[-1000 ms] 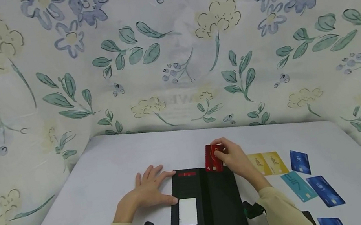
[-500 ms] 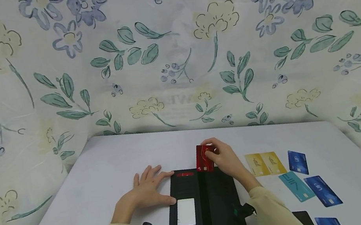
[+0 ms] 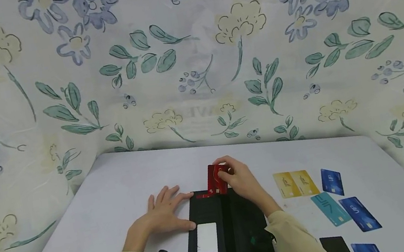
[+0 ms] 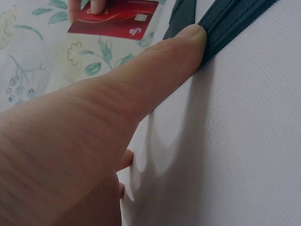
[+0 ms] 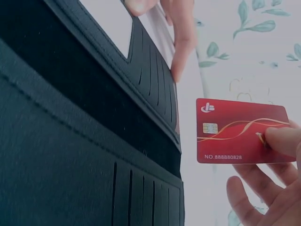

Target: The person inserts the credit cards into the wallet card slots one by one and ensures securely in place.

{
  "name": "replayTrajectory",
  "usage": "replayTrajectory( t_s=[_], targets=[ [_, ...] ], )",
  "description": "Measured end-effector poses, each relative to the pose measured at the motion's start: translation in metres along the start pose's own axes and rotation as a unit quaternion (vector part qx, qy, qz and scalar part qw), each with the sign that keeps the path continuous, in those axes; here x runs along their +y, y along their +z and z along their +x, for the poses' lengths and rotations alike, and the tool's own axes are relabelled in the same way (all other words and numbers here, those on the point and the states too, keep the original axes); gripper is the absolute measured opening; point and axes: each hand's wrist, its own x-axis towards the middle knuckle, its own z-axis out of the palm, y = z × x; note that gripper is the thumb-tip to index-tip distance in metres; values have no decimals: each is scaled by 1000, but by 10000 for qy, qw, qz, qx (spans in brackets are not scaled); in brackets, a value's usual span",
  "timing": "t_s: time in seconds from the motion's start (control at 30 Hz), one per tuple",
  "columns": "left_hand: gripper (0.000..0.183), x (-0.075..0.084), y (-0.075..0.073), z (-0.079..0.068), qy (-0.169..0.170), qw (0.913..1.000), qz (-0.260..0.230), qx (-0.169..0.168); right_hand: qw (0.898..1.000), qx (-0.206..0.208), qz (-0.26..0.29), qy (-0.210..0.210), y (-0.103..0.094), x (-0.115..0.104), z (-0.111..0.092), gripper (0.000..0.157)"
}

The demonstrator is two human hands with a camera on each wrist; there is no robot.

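Note:
A black long wallet (image 3: pixel 207 210) lies spread open on the white table. My left hand (image 3: pixel 161 218) has its fingers spread, with thumb and index fingertips touching the wallet's left edge; in the left wrist view the thumb (image 4: pixel 155 66) presses the black edge. My right hand (image 3: pixel 242 181) pinches a red bank card (image 5: pixel 230 129) between thumb and fingers. The card stands upright above the wallet's top edge, near the fold, chip end down. A strip of another red card (image 3: pixel 202 196) shows at the top of the left panel. Below it sits a white insert (image 3: pixel 206 239).
To the right lie two gold cards (image 3: pixel 287 185), a teal card (image 3: pixel 331 209) and several blue cards (image 3: pixel 360 214). A black flat piece (image 3: pixel 337 249) lies near the front, partly behind the right sleeve. A floral cloth (image 3: pixel 192 69) rises behind the table.
My right hand has carried the red card leftward along the wallet's top edge, from the right panel to the left panel's inner corner. The left hand stays in place at the wallet's edge.

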Motion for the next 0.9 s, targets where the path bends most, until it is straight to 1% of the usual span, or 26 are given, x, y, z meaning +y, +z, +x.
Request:
replayTrajectory(
  t_s=[0.33, 0.63, 0.9],
  targets=[
    [84, 0, -1, 0, 20, 10000, -29, -25, 9996, -262, -30, -22, 10, -5, 0, 28],
    [84, -2, -1, 1, 73, 10000, -55, -4, 9999, -150, -41, 57, 18, -3, 1, 28],
    [84, -1, -1, 1, 59, 9999, -113, -9, 9999, -111, -126, 40, 27, 0, -4, 27]
  ],
)
